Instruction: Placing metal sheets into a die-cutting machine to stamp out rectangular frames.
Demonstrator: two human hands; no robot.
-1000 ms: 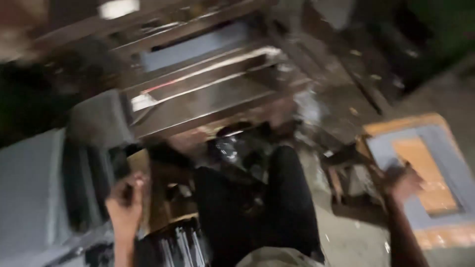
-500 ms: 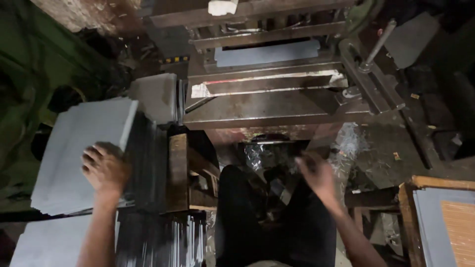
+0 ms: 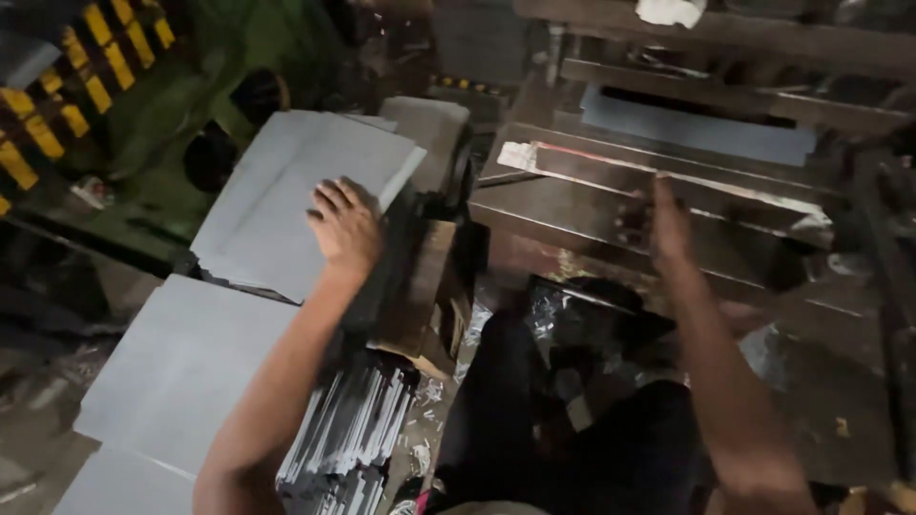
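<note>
Dark steel machine bed (image 3: 611, 205): one grey sheet (image 3: 697, 133) at its far edge. Wooden stand (image 3: 420, 286): grey sheet stack (image 3: 286, 200) on top.

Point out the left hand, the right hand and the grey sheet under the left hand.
left hand (image 3: 345, 227), head view, back of the hand.
right hand (image 3: 666, 221), head view, edge of the palm.
grey sheet (image 3: 277, 205), head view, bare middle of its top face.

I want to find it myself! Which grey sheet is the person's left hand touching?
Start at the big green machine with yellow stripes at the top left. Beside it stand stacks of flat grey sheets, and the left hand lies on the top sheet of the highest stack. Unlike the lower stacks nearer the camera, it sits tilted, one corner pointing at the dark press table.
</note>
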